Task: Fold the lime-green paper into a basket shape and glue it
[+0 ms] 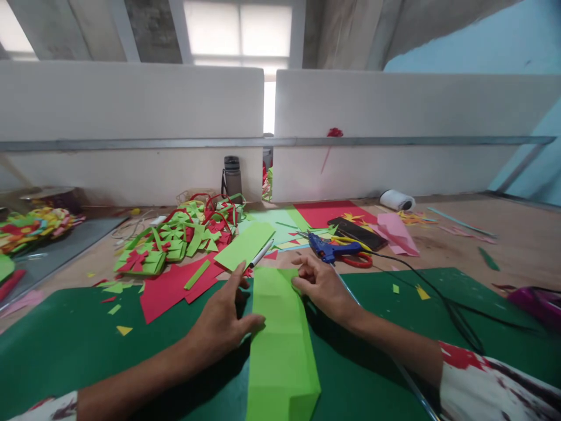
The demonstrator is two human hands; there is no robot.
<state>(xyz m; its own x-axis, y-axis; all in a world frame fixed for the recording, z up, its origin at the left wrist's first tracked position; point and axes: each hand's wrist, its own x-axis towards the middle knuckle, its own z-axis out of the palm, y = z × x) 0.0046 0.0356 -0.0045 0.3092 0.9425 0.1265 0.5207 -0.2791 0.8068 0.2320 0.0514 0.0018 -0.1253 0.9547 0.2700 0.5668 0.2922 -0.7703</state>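
Note:
A long piece of folded light-green paper [283, 339] lies in front of me on the dark green mat [175, 362]. It has creases across it and a folded flap along its right side. My left hand [225, 318] is at its left edge, fingers stretched forward and apart, the thumb tip touching the paper. At the upper right edge, my right hand [322, 286] has its thumb and forefinger pinched on the paper. Just beyond the left hand lie a pen [262, 252] and a flat light-green sheet [243, 245]. A blue glue gun [328, 248] lies beyond the right hand.
Red paper [164, 289] and scraps lie to the left, below a heap of green and red paper bags [175, 240]. Red-handled scissors [357, 260], a dark phone-like slab [359, 233] and a black cord [421, 275] are on the right. A bottle [232, 175] stands behind.

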